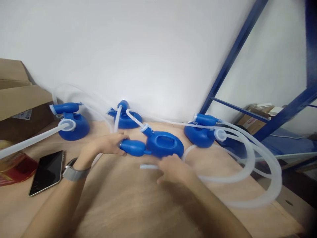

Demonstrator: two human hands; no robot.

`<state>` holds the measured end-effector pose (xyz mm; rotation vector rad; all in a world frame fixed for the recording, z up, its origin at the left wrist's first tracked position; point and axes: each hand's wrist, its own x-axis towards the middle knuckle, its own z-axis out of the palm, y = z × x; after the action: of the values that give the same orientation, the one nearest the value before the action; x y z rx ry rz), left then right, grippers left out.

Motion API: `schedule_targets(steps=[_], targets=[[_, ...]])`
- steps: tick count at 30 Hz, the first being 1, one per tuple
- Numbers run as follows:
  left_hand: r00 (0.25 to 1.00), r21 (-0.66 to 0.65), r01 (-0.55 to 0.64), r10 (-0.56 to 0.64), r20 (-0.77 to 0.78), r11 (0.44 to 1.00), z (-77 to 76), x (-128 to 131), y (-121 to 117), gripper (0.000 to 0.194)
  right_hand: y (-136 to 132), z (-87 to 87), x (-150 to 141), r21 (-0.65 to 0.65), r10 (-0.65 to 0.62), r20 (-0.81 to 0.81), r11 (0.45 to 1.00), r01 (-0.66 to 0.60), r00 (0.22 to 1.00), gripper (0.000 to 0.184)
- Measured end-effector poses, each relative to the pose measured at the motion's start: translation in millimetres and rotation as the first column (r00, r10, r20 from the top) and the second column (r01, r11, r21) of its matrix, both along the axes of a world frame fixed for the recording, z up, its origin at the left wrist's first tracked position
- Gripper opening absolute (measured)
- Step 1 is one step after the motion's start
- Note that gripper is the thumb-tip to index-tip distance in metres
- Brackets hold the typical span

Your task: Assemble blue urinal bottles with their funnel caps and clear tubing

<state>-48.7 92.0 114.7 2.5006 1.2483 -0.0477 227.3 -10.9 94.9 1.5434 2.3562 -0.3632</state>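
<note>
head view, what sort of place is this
Possibly a dormitory-style room: a blue frame like a bunk bed's, a cardboard box, and blue bottles with hoses on a table.

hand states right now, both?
Left hand: closed, holding the small blue bottle.
Right hand: closed, holding a whitish tube near its end.

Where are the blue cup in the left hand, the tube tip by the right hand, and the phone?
Blue cup (133, 147): head view, middle of its side.
Tube tip (148, 167): head view, on its whitish wall.
Phone (46, 173): head view, on its dark screen.
</note>
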Motion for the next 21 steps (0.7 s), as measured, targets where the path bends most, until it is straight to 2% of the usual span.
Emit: schedule_targets(steps=[2, 4, 7, 10, 12, 15, 21], targets=[[0.995, 0.053, 0.029, -0.034, 0.095, 0.998, 17.3, -8, -10, 0.066, 0, -11.6, -7, -0.093, 0.105, -0.015, 0.99, -0.106, 0.994, 0.04], [0.984, 0.134, 0.017, -0.04, 0.176, 0.991, 30.6, -16, -17, 0.065, 5, -9.7, -2, -0.109, 0.139, -0.118, 0.982, -0.152, 0.983, 0.035], [0.943, 0.24, -0.078, -0.007, 0.333, 0.968, 44.0, -29, -24, 0.066, 12, 20.9, 19, -0.02, 0.079, -0.283, 0.996, -0.088, 0.956, 0.034], [0.873, 0.303, -0.208, 0.037, 0.487, 0.93, 52.7, -37, -29, 0.069, 13, 59.1, 44, 0.134, 0.064, -0.477, 0.991, 0.001, 0.876, 0.041], [0.844, 0.322, -0.244, 0.037, 0.535, 0.915, 56.5, -37, -33, 0.068, 12, 73.3, 56, 0.194, 0.06, -0.547, 0.979, 0.056, 0.835, 0.049], [0.82, 0.331, -0.203, -0.025, 0.572, 0.921, 59.1, -30, -40, 0.063, 12, 75.5, 62, 0.243, 0.106, -0.59, 0.969, 0.052, 0.8, 0.052], [0.81, 0.398, -0.166, -0.105, 0.577, 0.902, 56.9, -18, -46, 0.057, 14, 69.9, 60, 0.392, 0.235, -0.615, 0.92, 0.033, 0.752, 0.042]])
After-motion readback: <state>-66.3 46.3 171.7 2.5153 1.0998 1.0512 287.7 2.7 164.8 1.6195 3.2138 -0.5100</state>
